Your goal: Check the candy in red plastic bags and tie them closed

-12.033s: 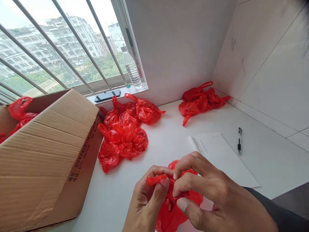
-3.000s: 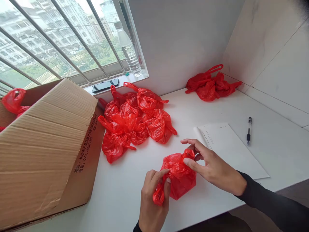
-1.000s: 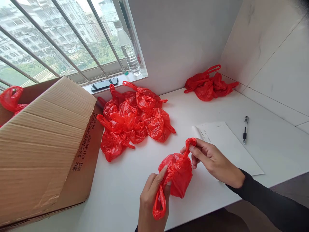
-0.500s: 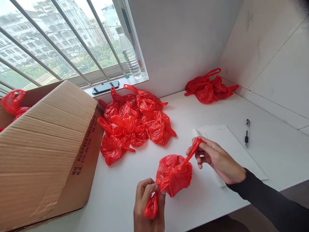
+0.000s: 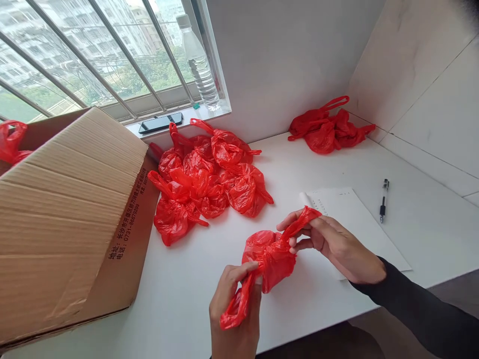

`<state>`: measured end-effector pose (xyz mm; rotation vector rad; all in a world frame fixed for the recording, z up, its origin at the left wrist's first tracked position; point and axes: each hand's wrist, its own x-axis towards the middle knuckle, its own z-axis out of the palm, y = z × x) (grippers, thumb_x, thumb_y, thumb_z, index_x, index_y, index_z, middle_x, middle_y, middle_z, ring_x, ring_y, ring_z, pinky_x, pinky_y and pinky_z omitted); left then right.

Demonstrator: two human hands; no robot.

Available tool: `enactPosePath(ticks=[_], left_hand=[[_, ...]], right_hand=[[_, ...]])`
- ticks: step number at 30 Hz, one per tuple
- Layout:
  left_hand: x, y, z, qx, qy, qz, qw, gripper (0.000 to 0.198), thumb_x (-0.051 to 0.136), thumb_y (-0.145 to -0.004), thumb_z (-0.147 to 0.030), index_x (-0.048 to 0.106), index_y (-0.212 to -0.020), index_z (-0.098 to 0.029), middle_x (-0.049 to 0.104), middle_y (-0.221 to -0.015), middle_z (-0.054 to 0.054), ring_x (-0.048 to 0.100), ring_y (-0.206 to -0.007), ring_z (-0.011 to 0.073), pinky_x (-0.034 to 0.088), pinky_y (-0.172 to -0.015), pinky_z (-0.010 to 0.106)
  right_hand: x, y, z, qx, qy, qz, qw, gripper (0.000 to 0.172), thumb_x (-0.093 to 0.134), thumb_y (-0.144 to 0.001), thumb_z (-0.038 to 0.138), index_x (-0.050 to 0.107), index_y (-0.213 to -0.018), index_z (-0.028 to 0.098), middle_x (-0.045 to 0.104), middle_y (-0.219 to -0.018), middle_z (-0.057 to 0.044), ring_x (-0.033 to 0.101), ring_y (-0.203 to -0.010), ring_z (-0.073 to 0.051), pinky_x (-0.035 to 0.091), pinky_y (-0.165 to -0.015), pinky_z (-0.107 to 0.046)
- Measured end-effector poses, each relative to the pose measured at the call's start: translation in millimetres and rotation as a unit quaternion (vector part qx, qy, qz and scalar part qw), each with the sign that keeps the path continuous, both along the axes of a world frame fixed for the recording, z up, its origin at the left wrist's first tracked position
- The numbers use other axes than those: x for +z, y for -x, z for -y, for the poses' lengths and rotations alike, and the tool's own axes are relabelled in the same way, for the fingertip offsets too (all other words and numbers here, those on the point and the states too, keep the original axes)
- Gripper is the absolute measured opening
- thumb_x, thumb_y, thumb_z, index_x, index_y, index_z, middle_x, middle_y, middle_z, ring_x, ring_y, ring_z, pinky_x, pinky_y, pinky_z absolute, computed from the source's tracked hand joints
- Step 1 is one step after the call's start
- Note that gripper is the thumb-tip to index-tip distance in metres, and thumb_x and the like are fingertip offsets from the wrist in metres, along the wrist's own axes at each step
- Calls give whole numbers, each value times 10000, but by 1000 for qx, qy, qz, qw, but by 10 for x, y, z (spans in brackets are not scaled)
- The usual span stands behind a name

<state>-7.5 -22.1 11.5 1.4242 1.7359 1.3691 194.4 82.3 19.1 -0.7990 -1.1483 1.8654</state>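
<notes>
A red plastic bag (image 5: 279, 269), bulging and knotted at the top, rests on the white table near its front edge. My left hand (image 5: 234, 304) pinches one handle of it, and the loop hangs over the fingers. The other handle is pinched between thumb and fingers of my right hand (image 5: 329, 239), its end sticking up past them. What the bag contains is hidden. Behind it lies a cluster of several tied red bags (image 5: 209, 184). A sheaf of white paper (image 5: 362, 224) lies partly under my right hand.
At the left stands a large open cardboard box (image 5: 75, 224) with a red bag (image 5: 13, 142) in it. A phone (image 5: 160, 123) and a water bottle (image 5: 202, 65) are on the windowsill. More red bags (image 5: 325, 127) lie by the back corner, and a pen (image 5: 383, 200) at the right.
Both hands have shifted their grip inward along the handles, closer to the knot. The left hand has moved up toward the bag. The whole view has tilted slightly down.
</notes>
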Motion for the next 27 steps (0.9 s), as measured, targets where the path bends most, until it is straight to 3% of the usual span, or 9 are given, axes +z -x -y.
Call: enactPosePath(ticks=[5,9,13,17,21,24,27], left_hand=[[21,17,-39,14,1,-7,1000,165,686,-939,-290,722,-1100,-299,697,-914,-1,662,-774,169,524,-693,274],[-139,-10,-4,21,58,27,998,239,661,-952,-361,699,-1172,-275,731,-1101,55,703,-1036,240,569,-838,325],[-319,56,78,-22,63,-6,998,432,617,-972,-254,585,-1400,-305,694,-1170,67,682,-1055,234,561,-893,358],[-376,250,85,-71,55,-121,989,627,498,-952,-54,522,-1483,-386,606,-1162,67,649,-1036,216,567,-885,365],[-371,334,48,-62,11,-191,980,721,475,-863,39,594,-1417,-406,528,-1359,85,569,-1243,271,530,-1005,456],[-365,268,39,-96,4,-134,986,723,489,-852,18,557,-1449,-385,618,-1283,79,619,-1158,270,571,-923,427],[-342,188,25,-77,8,-88,993,598,554,-920,-103,540,-1457,-365,676,-1105,66,653,-954,254,587,-789,396]], right_hand=[[75,3,22,19,-60,-20,998,380,402,-1097,417,745,-1099,253,667,-1172,-77,652,-939,-233,554,-932,-437],[86,18,40,12,-78,49,996,281,443,-1082,343,666,-1241,276,626,-1279,-70,636,-1069,-240,537,-1014,-452],[-30,28,74,-46,-110,125,985,341,544,-1039,342,517,-1379,322,542,-1389,-64,541,-1272,-266,499,-1078,-476],[-128,71,148,-107,-134,237,956,416,543,-1030,385,415,-1424,347,580,-1253,-55,608,-1108,-235,534,-989,-454],[-159,154,242,-58,-186,299,934,448,559,-1010,374,381,-1419,328,613,-1066,-28,623,-960,-223,534,-944,-450],[-227,232,288,-38,-242,335,910,613,610,-963,340,291,-1486,353,592,-1137,-42,616,-1067,-257,522,-976,-486],[-283,285,281,-39,-272,358,892,689,557,-960,273,196,-1542,355,590,-1083,-37,633,-1040,-260,540,-938,-483]])
